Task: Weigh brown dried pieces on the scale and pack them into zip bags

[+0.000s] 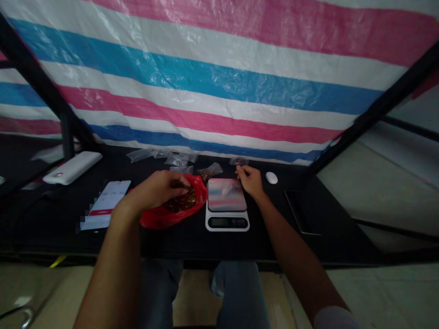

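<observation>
My left hand (164,189) reaches over an opened red plastic bag (161,219), its fingers curled down at the small brown, golden pieces (183,201) inside. What those fingertips grip is hidden. Behind the right side of a white kitchen scale (211,223), my right hand (251,180) pinches at the near edge of a small clear plastic bag (239,161). This bag seems to have some dark bits in it. The scale has a shiny metal plate (226,201) and a small display. Another small clear bag (210,171) with brown pieces lies behind the scale.
Several small clear bags (176,159) lie along the back of the black table (192,246). At left are a phone (106,201) and a white device (73,167); at right, a white mouse (271,177) and a dark phone (302,212). A striped sheet (219,82) hangs behind.
</observation>
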